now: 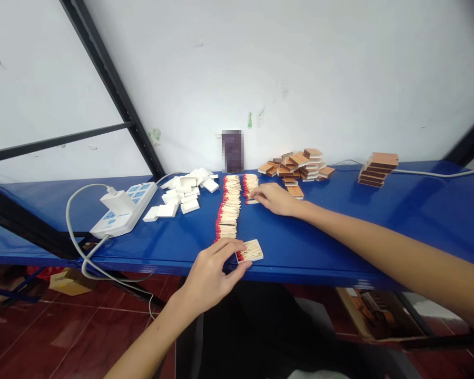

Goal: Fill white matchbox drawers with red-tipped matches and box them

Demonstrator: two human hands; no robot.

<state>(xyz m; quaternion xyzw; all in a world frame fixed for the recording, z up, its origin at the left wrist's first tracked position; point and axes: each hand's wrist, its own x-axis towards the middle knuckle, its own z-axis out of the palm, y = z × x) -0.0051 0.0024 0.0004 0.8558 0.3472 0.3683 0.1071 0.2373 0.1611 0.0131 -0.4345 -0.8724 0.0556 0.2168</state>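
Observation:
My left hand (217, 263) grips a white matchbox tray (256, 248) at the front edge of the blue shelf, fingers on its far side and thumb on its near side. Several red-tipped matches lie in the tray. My right hand (275, 199) reaches in from the right, its thumb and forefinger pinched on matches at the near end of a short row of matches (251, 182). How many it holds is hidden. A longer row of matches (229, 205) runs from the back of the shelf toward my left hand, red heads facing left.
White empty-looking trays (188, 190) are heaped at the left. A pile of brown matchbox covers (296, 164) lies behind my right hand, with a stack of matchboxes (378, 169) farther right. A power strip (126, 216) with a plugged-in charger sits left. A dark upright object (233, 152) leans against the wall.

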